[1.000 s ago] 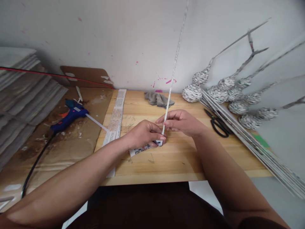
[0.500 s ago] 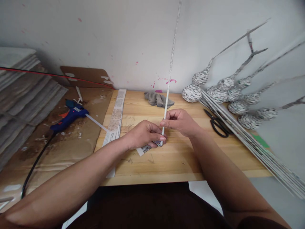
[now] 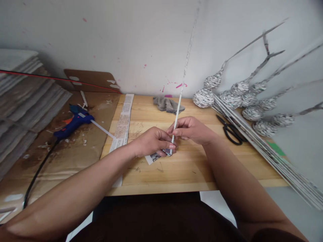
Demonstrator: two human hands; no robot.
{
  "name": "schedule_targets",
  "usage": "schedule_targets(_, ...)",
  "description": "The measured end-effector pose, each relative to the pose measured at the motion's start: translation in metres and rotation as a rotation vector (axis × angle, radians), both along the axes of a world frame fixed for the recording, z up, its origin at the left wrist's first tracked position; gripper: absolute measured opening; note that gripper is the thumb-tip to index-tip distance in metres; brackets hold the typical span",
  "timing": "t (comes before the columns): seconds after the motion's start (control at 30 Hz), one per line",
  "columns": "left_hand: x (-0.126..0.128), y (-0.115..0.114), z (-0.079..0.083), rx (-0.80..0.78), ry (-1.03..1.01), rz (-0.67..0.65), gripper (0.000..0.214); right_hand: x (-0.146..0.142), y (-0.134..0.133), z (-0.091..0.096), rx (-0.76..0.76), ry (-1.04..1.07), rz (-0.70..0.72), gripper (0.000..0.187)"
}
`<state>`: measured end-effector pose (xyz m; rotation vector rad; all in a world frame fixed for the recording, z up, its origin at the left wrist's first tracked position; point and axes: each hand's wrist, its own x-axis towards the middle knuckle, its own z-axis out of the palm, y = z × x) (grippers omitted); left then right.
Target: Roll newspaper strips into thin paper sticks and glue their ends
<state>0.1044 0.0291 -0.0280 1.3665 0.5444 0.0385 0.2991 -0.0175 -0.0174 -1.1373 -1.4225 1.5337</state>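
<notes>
A long thin rolled paper tube point(image 3: 179, 101) rises from between my hands and leans slightly right, its upper end against the backdrop of the wall. My left hand point(image 3: 153, 143) is closed around its lower end, thumb on the near side. Below those fingers a printed paper strip end point(image 3: 150, 158) sticks out to the left, joined to the tube's bottom as far as I can see. My right hand point(image 3: 190, 130) pinches the tube just above, between thumb and fingers. Part of the tube's base is hidden by my left fingers.
Left, a blue glue gun point(image 3: 75, 122) lies on stained cardboard point(image 3: 88, 151) beside stacked newspaper point(image 3: 22, 111). Newsprint strips point(image 3: 123, 124) lie on the wooden table point(image 3: 176, 178). A grey cloth point(image 3: 166, 105), black scissors point(image 3: 229, 132), paper tubes point(image 3: 257, 144) and woven paper gourds point(image 3: 204, 97) sit behind and right.
The tube's upper part has tipped to the right. My right hand has shifted a little and its fingers have turned around the tube, while my left hand stays nearly in place.
</notes>
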Motion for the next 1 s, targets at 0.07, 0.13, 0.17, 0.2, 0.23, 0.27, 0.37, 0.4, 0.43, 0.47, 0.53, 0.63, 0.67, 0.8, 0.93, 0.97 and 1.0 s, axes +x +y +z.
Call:
schedule_targets(0.07, 0.000, 0.000, 0.001, -0.022, -0.014, -0.021, 0.018, 0.002, 0.000, 0.001, -0.009, 0.007, 0.079, 0.022)
schedule_targets(0.13, -0.001, 0.001, 0.002, -0.038, -0.014, -0.038, 0.018, 0.004, -0.001, 0.002, 0.004, 0.004, 0.095, 0.021)
schedule_targets(0.17, -0.001, 0.001, 0.003, -0.036, -0.008, -0.043, 0.018, 0.004, -0.001, 0.002, 0.016, 0.002, 0.083, 0.019)
schedule_targets(0.2, -0.002, 0.002, 0.004, -0.027, -0.001, -0.045, 0.018, 0.003, -0.001, 0.002, 0.030, 0.001, 0.064, 0.018)
schedule_targets(0.23, -0.002, 0.002, 0.004, -0.017, 0.003, -0.046, 0.019, 0.002, -0.001, 0.002, 0.044, 0.000, 0.042, 0.019)
schedule_targets(0.27, -0.003, 0.002, 0.005, -0.008, 0.005, -0.050, 0.020, 0.001, -0.001, 0.002, 0.057, -0.002, 0.022, 0.020)
schedule_targets(0.37, -0.004, 0.002, 0.007, 0.008, -0.006, -0.058, 0.021, -0.004, -0.002, 0.002, 0.103, -0.014, -0.043, 0.026)
schedule_targets(0.4, -0.005, 0.002, 0.008, 0.012, -0.012, -0.058, 0.021, -0.006, -0.002, 0.003, 0.124, -0.022, -0.075, 0.028)
schedule_targets(0.43, -0.005, 0.002, 0.009, 0.015, -0.016, -0.055, 0.021, -0.008, -0.002, 0.003, 0.147, -0.031, -0.112, 0.030)
schedule_targets(0.47, -0.005, 0.002, 0.009, 0.018, -0.020, -0.049, 0.020, -0.009, -0.003, 0.004, 0.173, -0.038, -0.156, 0.032)
schedule_targets(0.53, -0.005, 0.002, 0.010, 0.022, -0.024, -0.038, 0.019, -0.011, -0.003, 0.005, 0.206, -0.037, -0.214, 0.035)
schedule_targets(0.63, -0.005, 0.002, 0.009, 0.026, -0.027, -0.030, 0.019, -0.011, -0.005, 0.010, 0.163, -0.010, -0.107, 0.030)
schedule_targets(0.67, -0.005, 0.003, 0.009, 0.026, -0.031, -0.030, 0.019, -0.010, -0.006, 0.011, 0.145, -0.011, -0.051, 0.028)
schedule_targets(0.8, -0.005, 0.003, 0.010, 0.049, -0.017, -0.017, 0.020, -0.008, -0.007, 0.012, 0.180, -0.041, -0.059, 0.024)
schedule_targets(0.93, -0.005, 0.004, 0.012, 0.087, 0.000, 0.001, 0.020, -0.009, -0.007, 0.012, 0.210, -0.075, -0.203, 0.028)
schedule_targets(0.97, -0.005, 0.004, 0.012, 0.097, -0.003, 0.001, 0.020, -0.009, -0.007, 0.013, 0.198, -0.078, -0.181, 0.027)
schedule_targets(1.0, -0.005, 0.004, 0.012, 0.108, -0.007, 0.001, 0.020, -0.009, -0.007, 0.014, 0.180, -0.078, -0.135, 0.026)
